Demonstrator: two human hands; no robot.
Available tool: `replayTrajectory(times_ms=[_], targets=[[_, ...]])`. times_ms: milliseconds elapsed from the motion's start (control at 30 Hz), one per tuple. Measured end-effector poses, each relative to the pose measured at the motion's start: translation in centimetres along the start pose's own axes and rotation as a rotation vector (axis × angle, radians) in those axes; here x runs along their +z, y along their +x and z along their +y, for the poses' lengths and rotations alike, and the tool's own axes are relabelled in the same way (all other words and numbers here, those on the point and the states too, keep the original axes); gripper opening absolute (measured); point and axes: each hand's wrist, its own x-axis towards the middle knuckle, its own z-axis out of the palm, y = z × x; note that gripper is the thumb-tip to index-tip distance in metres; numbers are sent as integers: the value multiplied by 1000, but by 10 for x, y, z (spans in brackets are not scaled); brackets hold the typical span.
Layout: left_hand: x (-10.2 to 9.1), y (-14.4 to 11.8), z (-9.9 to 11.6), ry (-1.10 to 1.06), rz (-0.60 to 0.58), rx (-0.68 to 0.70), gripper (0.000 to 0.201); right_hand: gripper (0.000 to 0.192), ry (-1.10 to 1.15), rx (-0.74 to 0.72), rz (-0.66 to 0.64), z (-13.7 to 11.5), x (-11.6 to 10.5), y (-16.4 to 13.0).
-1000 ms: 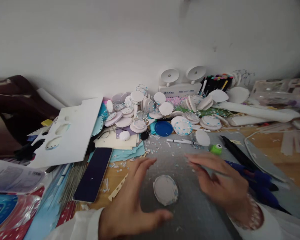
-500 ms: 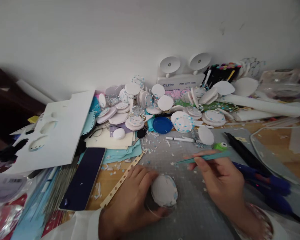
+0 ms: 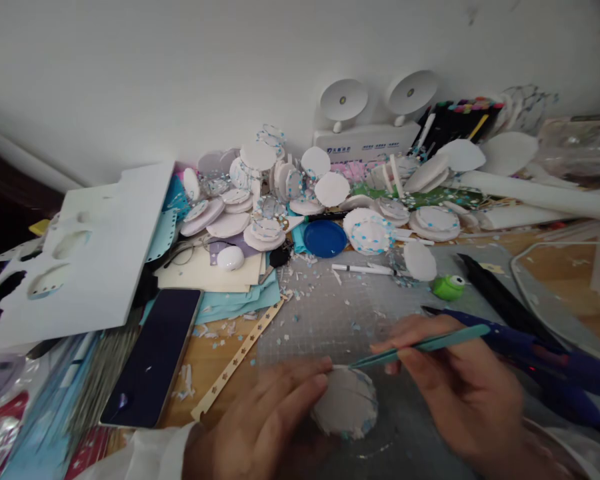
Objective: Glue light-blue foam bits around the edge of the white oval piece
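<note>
As bunched left fingers [image 3: 301,401] touch the disc [image 3: 349,404], tweezers [image 3: 453,338] pinched by right fingers [image 3: 420,373] have reached it.

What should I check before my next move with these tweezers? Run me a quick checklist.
1. Teal tweezers gripped in the right hand: ok.
2. Left hand at the white disc: ok, fingertips at its edge.
3. Tweezer tip at the disc's far rim: ok; actual contact, cannot tell.
4. Piece held in the tip: cannot tell, too small.
5. Grey cutting mat free of scraps: not ok, bits scattered.
6. Blue glue gun well clear of right hand: not ok, close beside.
</note>
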Motion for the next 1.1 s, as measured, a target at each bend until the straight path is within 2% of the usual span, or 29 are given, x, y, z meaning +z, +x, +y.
replayTrajectory(times_ms=[167,333,467,600,767,933,1100], targets=[[-3,0,-3,-19,-23,61,98,14,-25,-26,-41,1,-2,-4],[-4,-4,0,-5,-43,-2,94,16,-41,-16,-33,2,-2,-6],[-2,-5,2,12,-26,34,98,19,-37,-14,-56,4,-2,-7],[-2,-3,3,30,18,-8,91,19,-100,-50,-51,3,-3,-6],[-4,-4,3,24,-19,31,95,20,-109,-64,-49,4,-5,-10],[-3,-6,3,4,-5,6,92,14,-27,-17,-10,3,-5,-7],[-1,-4,4,1,38,50,88,10,-11,29,7,-1,-2,3]])
